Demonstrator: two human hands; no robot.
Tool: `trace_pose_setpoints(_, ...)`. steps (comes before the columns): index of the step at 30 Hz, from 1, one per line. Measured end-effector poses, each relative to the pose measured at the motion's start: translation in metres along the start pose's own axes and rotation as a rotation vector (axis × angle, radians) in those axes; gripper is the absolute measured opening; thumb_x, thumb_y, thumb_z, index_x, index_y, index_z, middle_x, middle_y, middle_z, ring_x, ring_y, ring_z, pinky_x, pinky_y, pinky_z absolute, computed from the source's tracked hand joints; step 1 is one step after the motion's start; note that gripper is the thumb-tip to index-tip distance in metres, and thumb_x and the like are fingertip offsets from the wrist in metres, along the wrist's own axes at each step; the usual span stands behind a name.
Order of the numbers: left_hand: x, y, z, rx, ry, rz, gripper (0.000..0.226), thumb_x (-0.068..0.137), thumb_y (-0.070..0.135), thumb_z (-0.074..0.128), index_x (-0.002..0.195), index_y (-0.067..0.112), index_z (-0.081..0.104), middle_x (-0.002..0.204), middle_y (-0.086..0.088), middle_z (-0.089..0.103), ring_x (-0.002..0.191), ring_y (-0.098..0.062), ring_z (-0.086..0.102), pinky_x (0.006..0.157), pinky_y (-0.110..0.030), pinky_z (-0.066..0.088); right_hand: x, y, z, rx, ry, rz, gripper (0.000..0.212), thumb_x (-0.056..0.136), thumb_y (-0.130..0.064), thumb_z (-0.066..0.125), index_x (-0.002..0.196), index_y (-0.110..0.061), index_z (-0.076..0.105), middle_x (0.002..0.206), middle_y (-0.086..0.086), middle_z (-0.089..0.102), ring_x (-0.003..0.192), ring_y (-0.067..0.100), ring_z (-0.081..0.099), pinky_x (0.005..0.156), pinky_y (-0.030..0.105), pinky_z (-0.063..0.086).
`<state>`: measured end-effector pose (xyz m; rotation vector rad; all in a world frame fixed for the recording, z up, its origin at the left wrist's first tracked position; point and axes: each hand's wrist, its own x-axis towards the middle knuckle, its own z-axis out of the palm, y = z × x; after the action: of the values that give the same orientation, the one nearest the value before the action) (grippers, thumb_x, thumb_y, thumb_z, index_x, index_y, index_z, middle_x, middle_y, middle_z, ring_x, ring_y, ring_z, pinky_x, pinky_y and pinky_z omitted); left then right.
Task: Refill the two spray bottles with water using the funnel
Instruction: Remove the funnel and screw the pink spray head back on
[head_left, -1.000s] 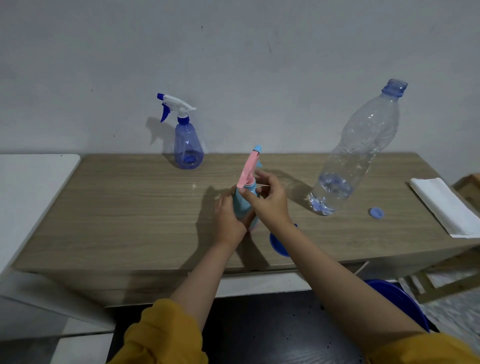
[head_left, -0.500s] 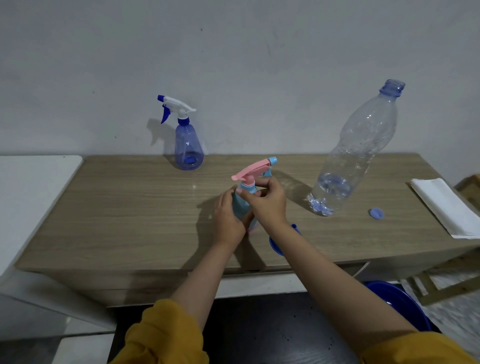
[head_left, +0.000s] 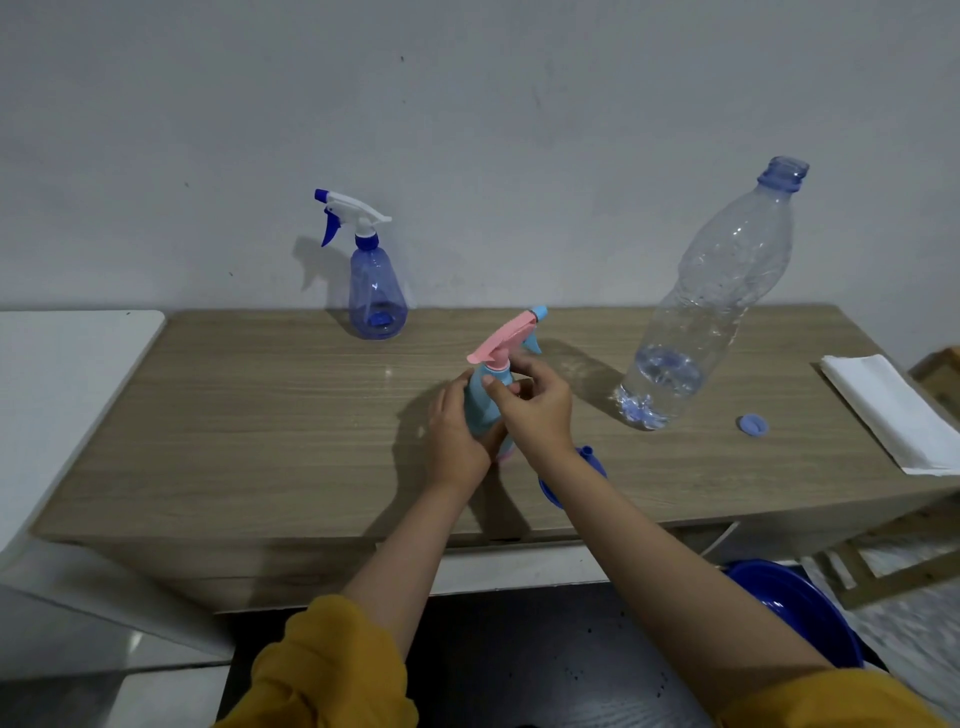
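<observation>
A light blue spray bottle (head_left: 480, 402) with a pink trigger head (head_left: 503, 340) stands at the middle of the wooden table (head_left: 260, 415). My left hand (head_left: 457, 436) grips its body. My right hand (head_left: 535, 410) pinches the collar under the pink head. A blue funnel (head_left: 592, 462) lies on the table behind my right wrist, mostly hidden. A second, dark blue spray bottle (head_left: 375, 291) with a white trigger stands at the back by the wall. A big clear water bottle (head_left: 706, 312), uncapped and holding a little water, stands at the right.
A small blue bottle cap (head_left: 752, 425) lies right of the big bottle. A folded white cloth (head_left: 893, 410) rests at the table's right end. A blue basin (head_left: 800, 613) sits on the floor under the table's right front. A white surface (head_left: 62, 395) adjoins the table at the left.
The pink trigger head has turned on the bottle, from pointing away and upward to pointing right. My right hand has shifted its hold at the collar; my left hand stays on the body.
</observation>
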<state>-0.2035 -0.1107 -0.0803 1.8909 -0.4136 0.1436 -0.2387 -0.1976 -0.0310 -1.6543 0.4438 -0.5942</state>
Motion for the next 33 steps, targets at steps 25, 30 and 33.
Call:
trace_pose_setpoints(25,0.0,0.0,0.0,0.008,0.03,0.038,0.059,0.069,0.022,0.08,0.12,0.01,0.054,0.117,-0.005,0.058,0.111,-0.019,0.052,0.09,-0.031,0.044,0.005,-0.001,-0.001,-0.066,-0.017,-0.017,0.032,0.075,-0.018,0.079,0.104,-0.011,0.067,0.098,0.004,0.069,0.076,0.014,0.063,0.07,0.025,0.054)
trace_pose_setpoints(30,0.001,-0.004,-0.001,0.015,0.004,-0.001,0.063,0.068,0.02,0.081,0.124,0.012,0.052,0.12,-0.003,0.057,0.114,-0.018,0.051,0.091,-0.028,0.043,0.009,-0.004,-0.001,-0.108,-0.022,0.001,0.04,0.07,-0.027,0.083,0.102,-0.013,0.063,0.097,-0.002,0.067,0.074,0.006,0.06,0.063,0.012,0.049)
trace_pose_setpoints(33,0.001,-0.006,-0.002,0.036,0.006,0.036,0.063,0.068,0.026,0.082,0.122,0.01,0.053,0.118,-0.004,0.057,0.111,-0.019,0.052,0.089,-0.027,0.042,0.011,-0.004,-0.006,-0.15,-0.125,-0.051,0.031,0.079,-0.022,0.076,0.107,-0.012,0.066,0.103,0.004,0.069,0.074,0.016,0.063,0.07,0.032,0.054)
